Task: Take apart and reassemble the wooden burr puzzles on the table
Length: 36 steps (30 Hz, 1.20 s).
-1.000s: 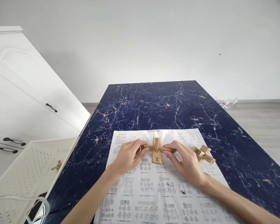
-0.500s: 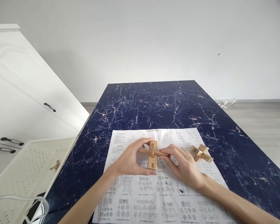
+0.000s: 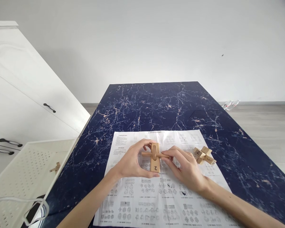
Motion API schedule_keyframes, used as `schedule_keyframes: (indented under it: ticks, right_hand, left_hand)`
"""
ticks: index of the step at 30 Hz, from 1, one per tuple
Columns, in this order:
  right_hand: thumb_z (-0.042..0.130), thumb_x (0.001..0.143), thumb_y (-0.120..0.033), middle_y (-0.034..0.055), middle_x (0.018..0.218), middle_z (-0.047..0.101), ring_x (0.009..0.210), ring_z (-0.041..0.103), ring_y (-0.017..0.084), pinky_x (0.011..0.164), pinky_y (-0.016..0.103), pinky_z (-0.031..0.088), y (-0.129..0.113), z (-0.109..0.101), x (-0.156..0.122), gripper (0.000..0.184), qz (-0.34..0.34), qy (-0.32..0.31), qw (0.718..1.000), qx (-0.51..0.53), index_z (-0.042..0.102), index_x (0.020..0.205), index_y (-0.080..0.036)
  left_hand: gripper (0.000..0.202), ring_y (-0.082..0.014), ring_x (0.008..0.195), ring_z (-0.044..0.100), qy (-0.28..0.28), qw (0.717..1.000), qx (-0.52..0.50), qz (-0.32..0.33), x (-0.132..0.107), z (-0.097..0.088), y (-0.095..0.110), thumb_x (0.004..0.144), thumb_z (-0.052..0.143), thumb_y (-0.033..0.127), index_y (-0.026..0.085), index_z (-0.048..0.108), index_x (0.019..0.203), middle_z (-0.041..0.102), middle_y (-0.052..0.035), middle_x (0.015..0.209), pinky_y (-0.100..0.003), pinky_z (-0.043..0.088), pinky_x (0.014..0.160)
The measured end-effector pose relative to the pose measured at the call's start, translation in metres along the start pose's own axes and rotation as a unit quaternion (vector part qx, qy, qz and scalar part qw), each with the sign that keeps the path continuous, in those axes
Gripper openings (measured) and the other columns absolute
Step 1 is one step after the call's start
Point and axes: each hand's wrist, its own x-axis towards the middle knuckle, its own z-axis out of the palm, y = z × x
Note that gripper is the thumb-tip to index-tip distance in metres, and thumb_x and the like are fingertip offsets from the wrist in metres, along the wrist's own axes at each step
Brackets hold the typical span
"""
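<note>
Between thumb and fingers, my left hand (image 3: 133, 160) grips a light wooden puzzle block (image 3: 155, 163) by its two ends. The block carries the number 2 and has a long slot in its upper face. A thin wooden stick (image 3: 146, 154) crosses the block at that slot and sticks out on both sides. My right hand (image 3: 186, 166) pinches the stick's right end between thumb and fingers. Both hands are just above a printed instruction sheet (image 3: 133, 190). Just beyond the right hand, an interlocking wooden puzzle (image 3: 204, 155) with numbered pieces rests on the sheet's right side.
The sheet lies on a dark blue marbled table (image 3: 152, 104). To the left stand a white cabinet (image 3: 33, 85) and a white perforated surface (image 3: 21, 171) with a small wooden puzzle (image 3: 55, 167) and a white cable (image 3: 19, 200). Clear plastic items (image 3: 230, 104) are near the wall at right.
The view has shifted very slightly. Both hands keep the same grip on the block and stick, with almost no movement.
</note>
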Motion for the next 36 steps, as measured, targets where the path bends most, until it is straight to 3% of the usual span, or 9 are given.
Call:
schedule_keyframes:
  ticks: [6, 11, 13, 16, 18, 21, 29, 36]
  right_hand:
    - [0.060, 0.111, -0.016, 0.0019, 0.086, 0.069, 0.067, 0.066, 0.016, 0.057, 0.029, 0.053, 0.003, -0.002, -0.001, 0.011, -0.005, -0.009, 0.999, 0.030, 0.062, 0.119, -0.024]
    - [0.065, 0.108, -0.033, 0.0074, 0.107, 0.071, 0.082, 0.069, 0.020, 0.074, 0.036, 0.060, 0.001, -0.005, 0.000, 0.021, 0.129, -0.047, 0.982, 0.132, 0.059, 0.127, -0.024]
    - [0.064, 0.109, -0.041, 0.0091, 0.109, 0.072, 0.085, 0.069, 0.020, 0.074, 0.037, 0.060, -0.002, -0.006, 0.003, 0.028, 0.194, -0.107, 0.954, 0.201, 0.059, 0.129, -0.023]
    - [0.053, 0.113, -0.050, 0.0061, 0.096, 0.070, 0.079, 0.067, 0.018, 0.069, 0.033, 0.059, -0.005, -0.004, 0.008, 0.034, 0.258, -0.199, 0.880, 0.347, 0.062, 0.125, -0.020]
    - [0.054, 0.112, -0.056, 0.0038, 0.088, 0.068, 0.073, 0.065, 0.016, 0.064, 0.031, 0.057, -0.005, -0.003, 0.011, 0.039, 0.282, -0.212, 0.832, 0.429, 0.064, 0.121, -0.019]
    - [0.066, 0.106, -0.058, 0.0007, 0.082, 0.066, 0.067, 0.063, 0.014, 0.060, 0.029, 0.056, -0.005, -0.003, 0.012, 0.039, 0.298, -0.213, 0.796, 0.482, 0.066, 0.109, -0.019]
    - [0.076, 0.099, -0.059, 0.0021, 0.085, 0.070, 0.062, 0.058, 0.012, 0.061, 0.029, 0.053, -0.003, 0.000, 0.007, 0.042, 0.331, -0.171, 0.773, 0.513, 0.067, 0.095, -0.019]
    - [0.079, 0.099, -0.054, -0.0008, 0.079, 0.069, 0.058, 0.059, 0.010, 0.060, 0.026, 0.054, -0.005, 0.001, 0.008, 0.038, 0.326, -0.174, 0.754, 0.543, 0.066, 0.093, -0.019]
  left_hand:
    - [0.090, -0.0344, 0.126, 0.064, -0.011, 0.999, -0.031, -0.026, -0.001, -0.001, 0.001, 0.068, 0.101, 0.047, 0.031, 0.058, 0.145, 0.067, -0.0099, 0.138, -0.054, 0.053, 0.109]
    - [0.091, -0.0376, 0.137, 0.060, 0.015, 0.993, -0.106, -0.053, -0.003, -0.005, -0.004, 0.069, 0.101, 0.046, 0.034, 0.058, 0.149, 0.063, -0.0109, 0.148, -0.055, 0.048, 0.116]
    - [0.092, -0.0383, 0.136, 0.061, 0.027, 0.988, -0.146, -0.051, -0.004, -0.006, -0.006, 0.070, 0.101, 0.047, 0.032, 0.058, 0.150, 0.063, -0.0122, 0.148, -0.055, 0.047, 0.117]
    - [0.093, -0.0371, 0.129, 0.066, 0.003, 0.980, -0.196, -0.038, -0.003, -0.007, -0.008, 0.072, 0.099, 0.050, 0.032, 0.056, 0.152, 0.067, -0.0116, 0.141, -0.056, 0.047, 0.117]
    - [0.094, -0.0361, 0.125, 0.069, -0.024, 0.977, -0.210, -0.027, -0.002, -0.005, -0.009, 0.072, 0.099, 0.051, 0.034, 0.055, 0.153, 0.070, -0.0102, 0.136, -0.057, 0.047, 0.116]
    - [0.097, -0.0375, 0.128, 0.067, -0.053, 0.976, -0.208, -0.023, -0.002, -0.002, -0.008, 0.069, 0.101, 0.048, 0.034, 0.055, 0.153, 0.071, -0.0098, 0.134, -0.060, 0.046, 0.117]
    - [0.101, -0.0401, 0.131, 0.068, -0.075, 0.970, -0.227, -0.035, -0.002, 0.000, -0.008, 0.067, 0.102, 0.051, 0.033, 0.054, 0.154, 0.073, -0.0115, 0.134, -0.061, 0.048, 0.115]
    - [0.098, -0.0336, 0.112, 0.078, -0.119, 0.959, -0.255, -0.036, -0.002, 0.005, -0.004, 0.070, 0.102, 0.040, 0.032, 0.048, 0.152, 0.078, -0.0078, 0.117, -0.060, 0.051, 0.111]
